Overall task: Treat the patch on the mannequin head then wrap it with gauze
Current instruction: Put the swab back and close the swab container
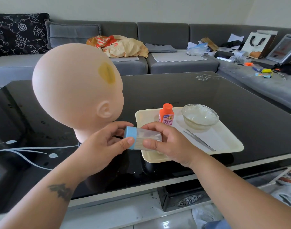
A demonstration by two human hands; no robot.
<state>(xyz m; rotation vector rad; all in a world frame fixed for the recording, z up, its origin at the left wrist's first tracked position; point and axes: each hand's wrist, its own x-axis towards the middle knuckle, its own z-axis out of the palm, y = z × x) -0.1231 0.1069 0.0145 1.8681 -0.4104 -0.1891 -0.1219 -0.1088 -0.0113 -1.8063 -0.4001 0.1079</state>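
Observation:
A bald mannequin head [72,86] stands on the black glass table, with a yellow-brown patch [107,73] on its upper right side. In front of it I hold a clear container of cotton swabs [147,138] lying sideways. My left hand [105,146] grips its blue cap [130,137]. My right hand [169,142] grips the clear body. On the cream tray [227,142] stand an orange bottle [166,115] and a glass bowl [200,116], and metal tweezers [199,140] lie on white paper.
The black glass table [224,96] has a white front edge near me. A grey sofa [158,47] with cushions, bags and clutter runs behind and along the right.

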